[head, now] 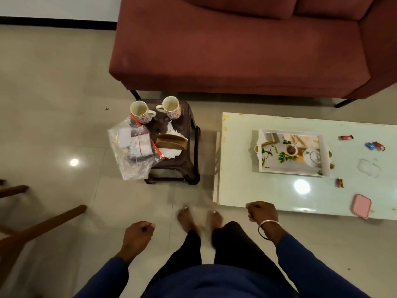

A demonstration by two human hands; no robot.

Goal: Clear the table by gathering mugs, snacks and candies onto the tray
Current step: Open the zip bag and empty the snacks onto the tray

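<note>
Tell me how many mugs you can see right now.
2. Both stand on the small dark stool beside the sofa: the left mug at its far left corner, the right mug just beside it. None is on the tray yet.

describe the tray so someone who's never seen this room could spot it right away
Find the long pale table in front of the red sofa. The tray sits near the table's left end: a white-rimmed rectangle with small handles. Unlike the small wrapped candies and the pink case nearby, its bed carries a printed picture of a teapot, cup and green leaves.
</note>
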